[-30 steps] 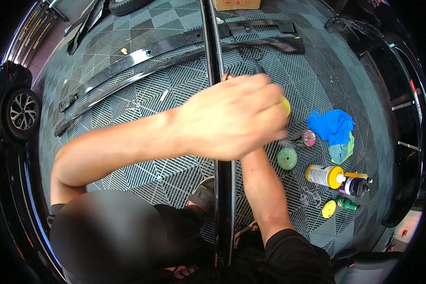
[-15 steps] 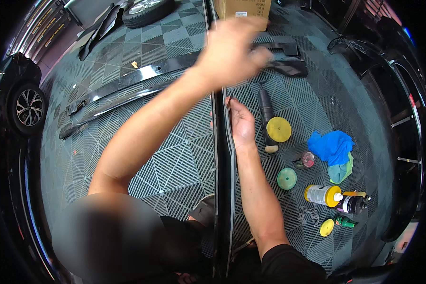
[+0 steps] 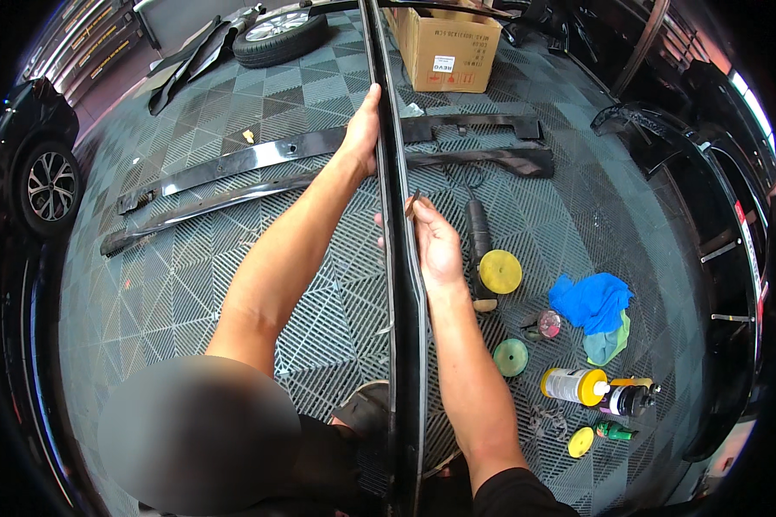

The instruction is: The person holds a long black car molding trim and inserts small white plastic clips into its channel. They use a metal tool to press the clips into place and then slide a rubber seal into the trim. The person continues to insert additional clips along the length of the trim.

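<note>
A long, narrow black car trim strip (image 3: 408,345) runs up the middle of the head view, from the lower edge to the top. My left hand (image 3: 364,129) is closed against its left edge in the upper part, with some fingers hidden behind it. Lower down, my right hand (image 3: 440,246) holds the strip from the right side. Its fingertips show past the strip's left edge. A small brownish piece (image 3: 413,205), too small to name, shows at the right thumb and forefinger.
Two more black trim pieces (image 3: 224,167) lie across the floor beyond. On the right are a polisher (image 3: 478,226), yellow pad (image 3: 500,271), green pad (image 3: 510,357), blue cloth (image 3: 591,302) and bottles (image 3: 569,386). Farther off stand a cardboard box (image 3: 448,52) and a wheel (image 3: 280,39); cars flank both sides.
My left hand, blurred over the strip half a second ago, has come down to the strip's left edge and closed there. My right hand stays on the strip. The view has shifted slightly.
</note>
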Demonstrator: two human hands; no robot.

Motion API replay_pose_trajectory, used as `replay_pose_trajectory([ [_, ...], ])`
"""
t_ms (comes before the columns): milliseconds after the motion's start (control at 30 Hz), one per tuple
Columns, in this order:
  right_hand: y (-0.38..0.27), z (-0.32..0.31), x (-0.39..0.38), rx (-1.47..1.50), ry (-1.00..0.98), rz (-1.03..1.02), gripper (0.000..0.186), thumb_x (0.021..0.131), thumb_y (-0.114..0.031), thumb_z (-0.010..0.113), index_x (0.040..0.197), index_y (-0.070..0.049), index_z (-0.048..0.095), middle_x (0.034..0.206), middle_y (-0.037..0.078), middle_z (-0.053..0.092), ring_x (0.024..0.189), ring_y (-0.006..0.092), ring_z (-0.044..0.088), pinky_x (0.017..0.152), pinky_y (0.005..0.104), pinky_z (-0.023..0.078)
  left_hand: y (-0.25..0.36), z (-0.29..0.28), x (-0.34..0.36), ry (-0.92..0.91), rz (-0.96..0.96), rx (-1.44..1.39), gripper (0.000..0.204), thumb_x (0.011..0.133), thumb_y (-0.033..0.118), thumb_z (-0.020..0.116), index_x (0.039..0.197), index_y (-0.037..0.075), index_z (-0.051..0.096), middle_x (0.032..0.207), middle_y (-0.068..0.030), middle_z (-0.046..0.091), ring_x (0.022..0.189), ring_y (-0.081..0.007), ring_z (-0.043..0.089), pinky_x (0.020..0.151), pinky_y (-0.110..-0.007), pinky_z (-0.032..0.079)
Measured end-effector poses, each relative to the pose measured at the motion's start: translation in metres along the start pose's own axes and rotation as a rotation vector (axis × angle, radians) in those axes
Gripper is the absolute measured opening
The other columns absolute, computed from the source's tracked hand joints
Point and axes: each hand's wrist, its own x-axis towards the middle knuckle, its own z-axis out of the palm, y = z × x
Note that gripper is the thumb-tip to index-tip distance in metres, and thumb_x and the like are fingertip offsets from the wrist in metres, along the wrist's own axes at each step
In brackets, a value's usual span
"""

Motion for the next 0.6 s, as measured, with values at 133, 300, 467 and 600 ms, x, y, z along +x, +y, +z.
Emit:
replay_pose_trajectory([
  [133, -0.027, 0.008, 0.002, -0.195, 0.128, -0.057, 0.016, 0.096, -0.025, 0.057, 0.104, -0.012, 0.061, 0.111, 0.005, 0.064, 0.104, 0.0186, 0.056, 0.095, 0.0375, 0.044, -0.005, 0.001, -0.002, 0.020, 0.047, -0.067, 0.053, 0.094, 0.064, 0.049, 0.081, 0.015, 0.060, 0.063, 0.0006, 0.054, 0.049, -0.0127, 0.050, 0.042, -0.029, 0.042],
  [300, -0.072, 0.001, 0.006, -0.420, 0.129, -0.157, 0.007, 0.093, -0.011, 0.069, 0.095, -0.006, 0.066, 0.086, 0.003, 0.068, 0.074, 0.0113, 0.064, 0.067, 0.0245, 0.052, -0.035, -0.008, -0.011, 0.021, 0.101, -0.091, 0.057, 0.094, 0.067, 0.047, 0.085, 0.012, 0.058, 0.066, -0.0018, 0.054, 0.050, -0.0142, 0.054, 0.041, -0.029, 0.046],
  [467, -0.086, 0.028, 0.025, -0.797, 0.076, -0.209, 0.018, 0.091, -0.010, 0.070, 0.106, 0.000, 0.067, 0.085, 0.003, 0.067, 0.071, 0.0090, 0.063, 0.064, 0.0234, 0.053, -0.047, -0.026, -0.027, -0.024, 0.172, -0.162, 0.069, 0.095, 0.074, 0.029, 0.098, 0.012, 0.058, 0.073, -0.0042, 0.058, 0.050, -0.0177, 0.056, 0.041, -0.030, 0.049],
  [600, -0.082, 0.054, 0.057, -0.911, 0.121, -0.230, 0.022, 0.090, -0.011, 0.071, 0.108, 0.001, 0.068, 0.085, 0.000, 0.066, 0.071, 0.0067, 0.060, 0.061, 0.0208, 0.048, -0.041, -0.024, -0.030, -0.052, 0.104, -0.252, 0.074, 0.095, 0.074, 0.028, 0.096, 0.009, 0.063, 0.078, -0.0064, 0.063, 0.057, -0.0185, 0.060, 0.049, -0.033, 0.053],
])
